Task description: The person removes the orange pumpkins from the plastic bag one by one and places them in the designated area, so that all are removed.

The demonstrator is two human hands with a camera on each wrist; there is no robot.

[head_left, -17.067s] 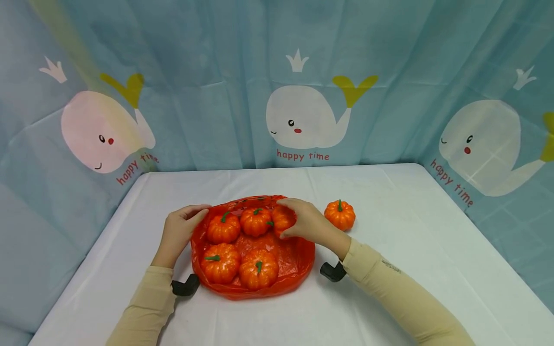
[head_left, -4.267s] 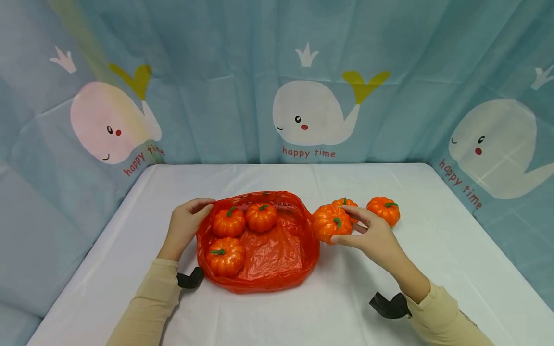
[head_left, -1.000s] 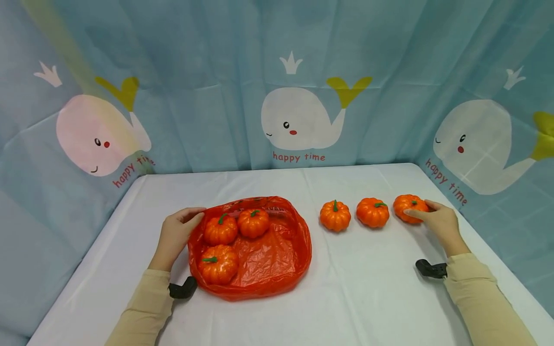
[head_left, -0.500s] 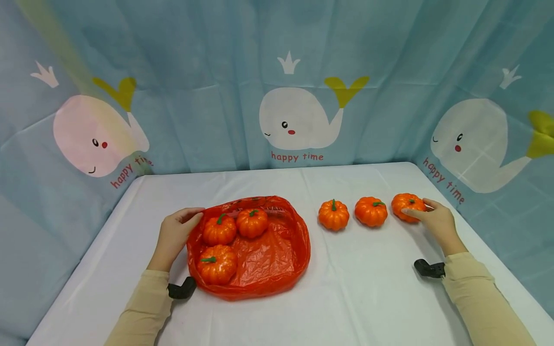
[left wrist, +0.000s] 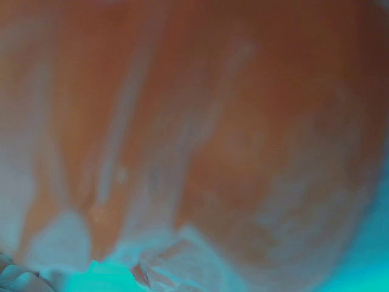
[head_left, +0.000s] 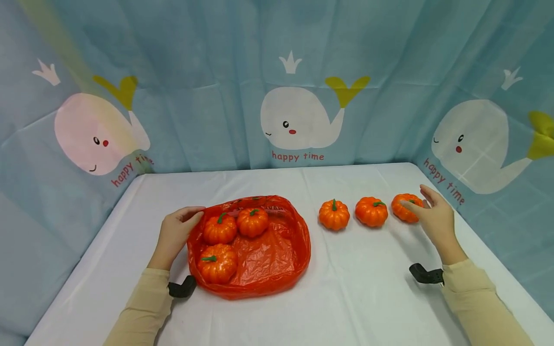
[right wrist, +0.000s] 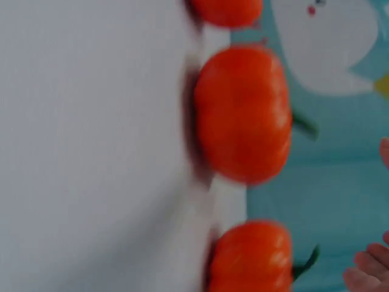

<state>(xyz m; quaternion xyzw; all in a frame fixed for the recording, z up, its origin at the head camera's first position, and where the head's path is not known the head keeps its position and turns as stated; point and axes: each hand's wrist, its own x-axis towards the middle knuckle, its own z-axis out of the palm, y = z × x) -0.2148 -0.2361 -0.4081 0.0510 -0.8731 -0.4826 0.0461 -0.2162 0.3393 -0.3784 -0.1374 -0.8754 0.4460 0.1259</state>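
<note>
At the rim of a red plastic bag point(head_left: 277, 259), my left hand point(head_left: 175, 235) pinches the bag's left edge. Inside the opened bag sit a large pumpkin point(head_left: 218, 263) at the front and two smaller pumpkins point(head_left: 220, 229) point(head_left: 252, 222) behind it, all orange with green stems. To the bag's right, three more stand in a row: a left pumpkin point(head_left: 334, 215), a middle pumpkin point(head_left: 371, 211) and a right pumpkin point(head_left: 406, 207). My right hand point(head_left: 438, 223), its thumb and fingers spread apart, hovers just over the right pumpkin and holds nothing. The left wrist view shows only blurred red plastic point(left wrist: 243, 152) close up.
A white cloth point(head_left: 346, 288) covers the table. Blue curtains point(head_left: 207, 96) printed with whales enclose its back and sides. A black strap mount point(head_left: 426, 274) juts from the right wrist, and a similar mount point(head_left: 182, 287) from the left one.
Over the earlier frames, two pumpkins have gone from the bag to the row on the right. In the last half second my right hand has released the right pumpkin and lifted. The left hand stays put.
</note>
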